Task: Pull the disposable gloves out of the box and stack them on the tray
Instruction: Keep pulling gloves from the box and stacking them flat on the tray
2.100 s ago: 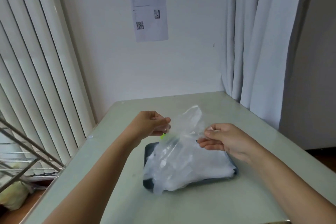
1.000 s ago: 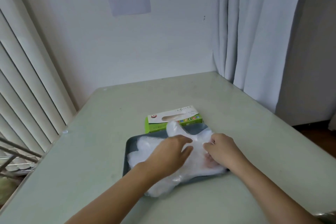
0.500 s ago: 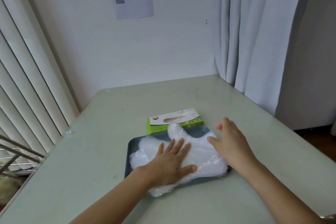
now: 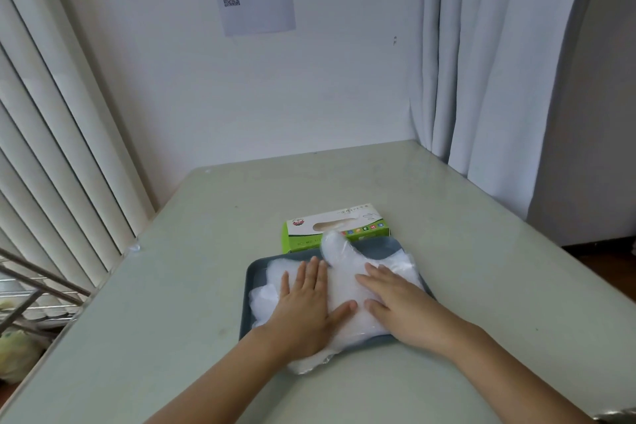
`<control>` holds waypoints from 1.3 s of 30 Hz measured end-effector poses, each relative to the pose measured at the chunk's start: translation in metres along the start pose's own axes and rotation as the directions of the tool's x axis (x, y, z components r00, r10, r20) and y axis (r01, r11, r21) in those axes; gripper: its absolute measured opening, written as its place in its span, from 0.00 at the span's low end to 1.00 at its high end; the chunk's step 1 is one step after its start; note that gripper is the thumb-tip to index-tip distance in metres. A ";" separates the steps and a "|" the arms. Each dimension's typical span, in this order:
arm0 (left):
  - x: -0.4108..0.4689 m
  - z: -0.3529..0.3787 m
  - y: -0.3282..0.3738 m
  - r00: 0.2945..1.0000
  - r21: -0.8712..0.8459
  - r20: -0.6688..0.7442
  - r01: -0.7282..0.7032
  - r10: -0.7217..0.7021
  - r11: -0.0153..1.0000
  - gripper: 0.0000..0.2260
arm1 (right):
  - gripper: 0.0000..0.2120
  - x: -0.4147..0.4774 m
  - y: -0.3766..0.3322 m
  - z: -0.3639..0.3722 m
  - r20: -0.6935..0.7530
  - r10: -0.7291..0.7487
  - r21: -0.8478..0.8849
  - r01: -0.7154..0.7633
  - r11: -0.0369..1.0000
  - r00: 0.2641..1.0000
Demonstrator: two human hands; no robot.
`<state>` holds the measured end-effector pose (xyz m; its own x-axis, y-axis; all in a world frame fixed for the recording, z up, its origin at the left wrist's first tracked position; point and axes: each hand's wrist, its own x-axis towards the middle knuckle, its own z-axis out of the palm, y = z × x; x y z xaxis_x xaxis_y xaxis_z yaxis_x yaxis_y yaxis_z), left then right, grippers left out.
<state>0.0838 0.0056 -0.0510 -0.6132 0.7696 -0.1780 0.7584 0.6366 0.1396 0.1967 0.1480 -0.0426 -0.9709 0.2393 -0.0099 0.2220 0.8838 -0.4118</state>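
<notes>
L hand (image 4: 304,306) & R hand (image 4: 401,306): grip flat, fingers straight & apart, palms pressing the gloves (image 4: 344,280), centre-low in frame. Gloves: thin, clear, crinkly plastic, one puffy finger sticking up. The pile spills over the near rim of a dark blue-grey rect. tray (image 4: 382,246). Green/white cardboard box (image 4: 335,227) sits just behind the tray on a pale, smooth bench (image 4: 172,286).

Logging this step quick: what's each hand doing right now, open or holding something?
Left hand: open, pressing flat on the gloves in the tray.
Right hand: open, pressing flat on the same gloves.
</notes>
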 end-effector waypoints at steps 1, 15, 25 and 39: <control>-0.001 0.001 -0.002 0.999 -0.003 0.017 0.028 -0.028 1.000 0.38 | 0.23 0.001 0.002 -0.002 -0.025 -0.003 0.004 0.003 1.000 1.000; 0.027 -0.028 0.001 0.996 -0.171 -0.085 -0.053 0.039 0.984 0.39 | 0.14 0.081 0.008 -0.030 -0.168 0.158 0.112 -0.141 0.984 0.973; 0.022 -0.021 -0.001 0.985 -0.174 -0.169 -0.053 0.023 0.983 0.38 | 0.09 0.091 0.016 -0.031 -0.246 0.195 0.223 -0.140 0.965 0.950; 0.000 -0.039 -0.061 0.973 -0.239 -0.202 0.063 -0.113 0.969 0.32 | 0.12 0.146 0.017 -0.039 -0.079 -0.127 -0.114 0.117 0.986 0.989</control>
<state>0.0291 -0.0311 -0.0210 -0.7270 0.6866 0.0079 0.6436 0.6772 0.3567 0.0622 0.2133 -0.0156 -0.9811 0.1561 0.1142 0.1152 0.9459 -0.3032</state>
